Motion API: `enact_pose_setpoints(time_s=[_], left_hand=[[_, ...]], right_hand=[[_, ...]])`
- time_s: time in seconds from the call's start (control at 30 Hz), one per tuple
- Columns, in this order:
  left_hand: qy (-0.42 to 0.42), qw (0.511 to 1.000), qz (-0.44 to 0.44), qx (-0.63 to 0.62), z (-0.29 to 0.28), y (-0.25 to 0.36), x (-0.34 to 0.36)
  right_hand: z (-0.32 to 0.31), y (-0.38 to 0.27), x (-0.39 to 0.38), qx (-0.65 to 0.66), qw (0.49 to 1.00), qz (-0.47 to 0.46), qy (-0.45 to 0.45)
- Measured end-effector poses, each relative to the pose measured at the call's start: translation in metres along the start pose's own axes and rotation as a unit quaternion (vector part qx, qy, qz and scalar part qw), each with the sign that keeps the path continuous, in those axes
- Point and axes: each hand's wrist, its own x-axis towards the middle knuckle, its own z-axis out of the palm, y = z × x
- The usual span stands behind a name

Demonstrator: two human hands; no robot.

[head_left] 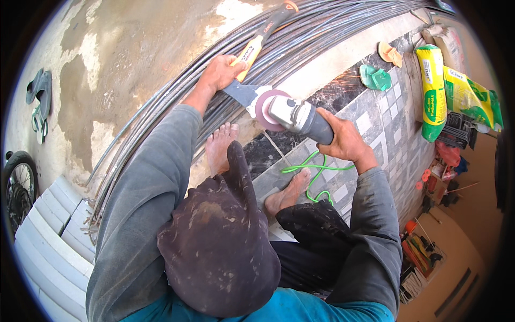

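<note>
My left hand grips a flat-bladed steel tool by its long yellow, grey and orange handle. In my right hand is a silver and dark angle grinder, whose pinkish disc meets the blade's end. Fine orange sparks streak toward the upper right. A green cord lies in loops by my bare right foot. My left foot is just below the blade, beside long bundled metal rods.
Green and orange sandals lie on the tiles, near yellow-green sacks and scattered tools at the right. At the left are dark sandals, a wheel and stacked pale slabs on or beside stained concrete.
</note>
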Motion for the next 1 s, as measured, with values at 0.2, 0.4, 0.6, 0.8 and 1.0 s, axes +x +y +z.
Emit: enact_pose_setpoints(time_s=[0.2,0.4,0.6,0.8,1.0], left_hand=[[0.016,1.0,0.006,-0.004,0.003,-0.005,0.0],[-0.005,1.0,0.003,-0.015,0.002,0.003,-0.001],[-0.007,1.0,-0.016,-0.018,0.003,-0.002,0.004],[0.005,1.0,0.018,-0.003,0.0,-0.001,0.001],[-0.007,0.999,-0.008,-0.031,0.004,-0.006,0.005]], right_hand=[[-0.006,0.0,0.002,0.007,1.0,-0.023,0.015],[-0.004,0.004,0.005,0.028,0.999,0.014,0.033],[-0.002,0.0,-0.002,-0.036,0.999,-0.038,0.008],[-0.015,-0.001,0.005,0.03,0.996,0.061,0.049],[-0.022,-0.008,-0.023,0.029,0.993,0.078,0.082]])
